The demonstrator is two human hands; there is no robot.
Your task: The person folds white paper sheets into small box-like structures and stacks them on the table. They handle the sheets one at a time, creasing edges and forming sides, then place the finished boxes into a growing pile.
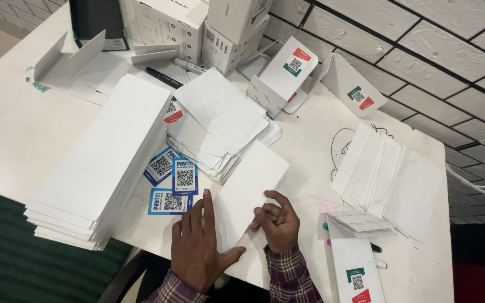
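A long white card strip [248, 191] lies slanted on the white table [18, 123] right in front of me. My left hand [197, 247] rests flat with fingers spread, its thumb pressing the strip's lower left edge. My right hand [277, 221] is curled, knuckles and fingertips pressing the strip's right edge. Neither hand lifts it. Just left of my left hand lie three blue and white code stickers [174, 185].
A tall stack of long white cards [99, 163] fills the left. A loose pile of white sheets [220, 126] sits behind the strip. Folded white card stands [385, 179] lie at right, more stands [287, 76] and white boxes [197, 28] at the back, with pens [164, 77].
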